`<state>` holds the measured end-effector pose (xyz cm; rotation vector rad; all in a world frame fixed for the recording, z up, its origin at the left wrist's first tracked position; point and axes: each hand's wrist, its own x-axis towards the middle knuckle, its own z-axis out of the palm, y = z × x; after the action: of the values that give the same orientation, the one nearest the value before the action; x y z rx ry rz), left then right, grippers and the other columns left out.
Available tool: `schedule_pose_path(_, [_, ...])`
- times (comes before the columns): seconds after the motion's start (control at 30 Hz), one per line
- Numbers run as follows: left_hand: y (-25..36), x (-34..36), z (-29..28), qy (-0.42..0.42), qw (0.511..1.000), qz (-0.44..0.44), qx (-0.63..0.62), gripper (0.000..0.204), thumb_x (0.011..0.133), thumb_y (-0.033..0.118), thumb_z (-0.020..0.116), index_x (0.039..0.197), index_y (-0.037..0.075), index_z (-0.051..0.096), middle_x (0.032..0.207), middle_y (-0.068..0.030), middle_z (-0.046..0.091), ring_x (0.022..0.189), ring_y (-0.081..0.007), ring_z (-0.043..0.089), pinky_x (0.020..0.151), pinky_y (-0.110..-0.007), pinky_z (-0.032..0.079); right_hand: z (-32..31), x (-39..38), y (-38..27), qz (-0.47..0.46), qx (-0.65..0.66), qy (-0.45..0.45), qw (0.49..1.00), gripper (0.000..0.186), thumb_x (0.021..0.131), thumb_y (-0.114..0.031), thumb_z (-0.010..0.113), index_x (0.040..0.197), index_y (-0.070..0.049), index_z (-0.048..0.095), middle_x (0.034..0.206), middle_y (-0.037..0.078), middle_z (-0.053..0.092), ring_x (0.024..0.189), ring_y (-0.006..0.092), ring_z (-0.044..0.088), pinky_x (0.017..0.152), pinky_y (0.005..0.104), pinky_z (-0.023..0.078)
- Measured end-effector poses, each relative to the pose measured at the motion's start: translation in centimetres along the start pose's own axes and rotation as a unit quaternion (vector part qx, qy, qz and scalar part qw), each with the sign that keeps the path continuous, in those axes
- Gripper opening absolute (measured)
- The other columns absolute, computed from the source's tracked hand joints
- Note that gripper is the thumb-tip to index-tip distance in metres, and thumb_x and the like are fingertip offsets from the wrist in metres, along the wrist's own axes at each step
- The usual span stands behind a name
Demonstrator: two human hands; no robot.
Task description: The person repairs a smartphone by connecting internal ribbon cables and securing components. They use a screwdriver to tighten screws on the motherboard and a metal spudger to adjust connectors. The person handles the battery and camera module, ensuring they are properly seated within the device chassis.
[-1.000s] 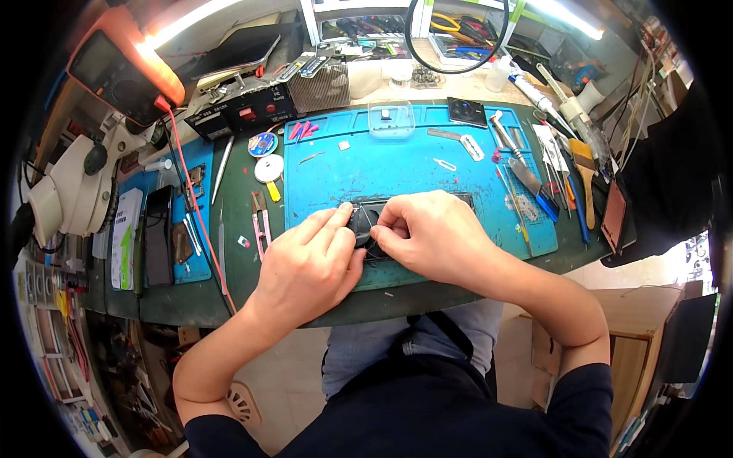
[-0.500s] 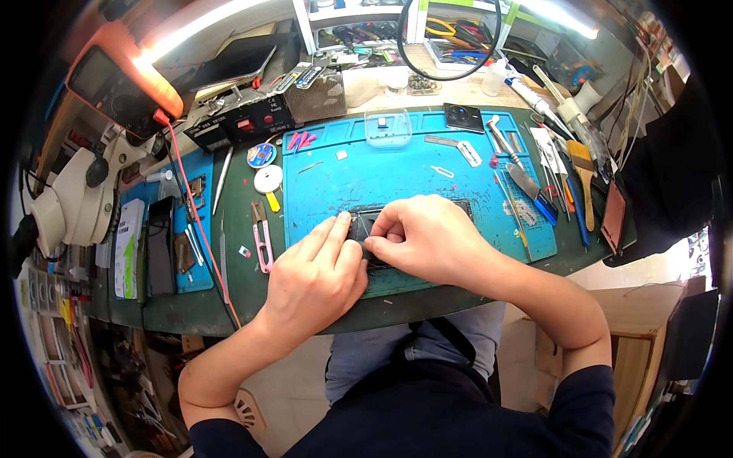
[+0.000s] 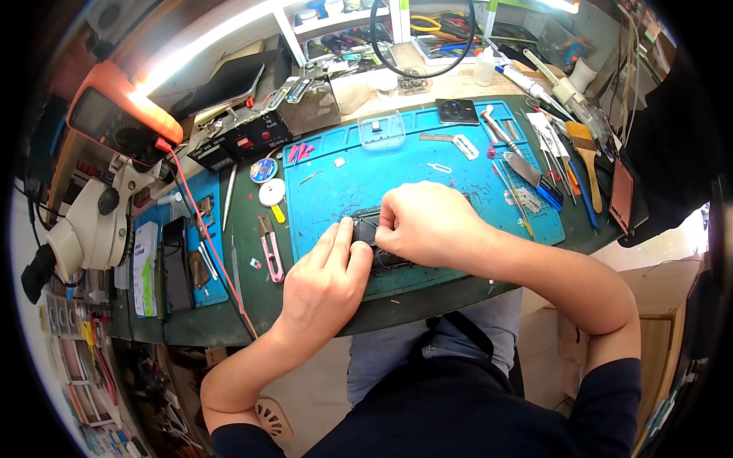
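Two hands meet over our dark handset (image 3: 372, 233) mid-mat (image 3: 427, 172) on the counter (image 3: 252, 298): left hand (image 3: 324, 278) pins it flat, fingers extended; right hand (image 3: 427, 225) pinches its upper edge, steadying the work.

On my far left sits an orange multimeter (image 3: 122, 118) above a white microscope (image 3: 88, 225). Pink-handled snips (image 3: 269, 248) lie left on the green bench top (image 3: 252, 301), near a white round tape roll (image 3: 271, 191). A clear plastic tray (image 3: 380, 129) rests far on the blue silicone work mat (image 3: 427, 164); a wooden-handled brush (image 3: 586, 160) lies right.
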<state>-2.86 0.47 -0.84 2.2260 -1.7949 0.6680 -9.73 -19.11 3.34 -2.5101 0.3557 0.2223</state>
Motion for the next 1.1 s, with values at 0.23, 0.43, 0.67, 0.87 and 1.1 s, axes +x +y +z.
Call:
schedule_pose_path(0.23, [0.0, 0.5, -0.4, 0.02, 0.993, -0.061, -0.1, 0.024, 0.083, 0.002, 0.076, 0.103, -0.006, 0.067, 0.108, -0.0203, 0.077, 0.098, -0.0333, 0.076, 0.079, -0.04, 0.061, 0.0, -0.1, 0.1, 0.02, -0.017, 0.008, 1.0, 0.025, 0.086, -0.027, 0.068, 0.087, -0.006, 0.079, 0.083, 0.017, 0.077, 0.086, 0.037, 0.076, 0.08, 0.0471, 0.06])
schedule_pose_path(0.43, [0.8, 0.7, -0.1, 0.017, 0.993, -0.087, -0.078, 0.028, 0.084, 0.006, 0.079, 0.108, -0.005, 0.069, 0.099, -0.0182, 0.076, 0.094, -0.0319, 0.076, 0.076, -0.04, 0.061, 0.2, 0.1, 0.3, 0.012, -0.027, 0.019, 0.999, 0.025, 0.086, -0.028, 0.067, 0.086, -0.006, 0.079, 0.084, 0.018, 0.077, 0.086, 0.0371, 0.076, 0.08, 0.0472, 0.06])
schedule_pose_path(0.67, [0.8, 1.1, -0.4, -0.007, 0.995, -0.083, -0.046, 0.019, 0.085, 0.006, 0.075, 0.096, -0.002, 0.062, 0.107, -0.0182, 0.077, 0.094, -0.0289, 0.076, 0.076, -0.037, 0.062, 0.1, 0.5, 0.7, 0.01, -0.024, 0.015, 1.0, 0.026, 0.084, -0.027, 0.067, 0.087, -0.005, 0.079, 0.084, 0.018, 0.077, 0.086, 0.0379, 0.076, 0.079, 0.0484, 0.06])
schedule_pose_path(0.87, [0.9, 1.3, -0.5, 0.009, 0.989, -0.123, -0.084, 0.023, 0.087, 0.003, 0.072, 0.108, -0.002, 0.062, 0.099, -0.015, 0.076, 0.088, -0.0303, 0.075, 0.074, -0.039, 0.061, 0.2, 0.5, 0.8, -0.032, -0.02, 0.002, 0.999, 0.027, 0.087, -0.027, 0.066, 0.092, -0.005, 0.08, 0.086, 0.018, 0.078, 0.087, 0.0382, 0.075, 0.079, 0.0484, 0.06])
schedule_pose_path(1.1, [-0.5, 0.8, -0.8, 0.024, 0.977, -0.146, -0.152, 0.034, 0.089, 0.0, 0.069, 0.122, 0.001, 0.06, 0.105, -0.0129, 0.079, 0.093, -0.0301, 0.077, 0.077, -0.04, 0.061, 1.3, -0.8, 2.7, -0.2, 0.017, 0.11, 0.973, 0.019, 0.095, -0.019, 0.065, 0.103, -0.011, 0.08, 0.094, 0.012, 0.079, 0.092, 0.0337, 0.074, 0.081, 0.0475, 0.059])
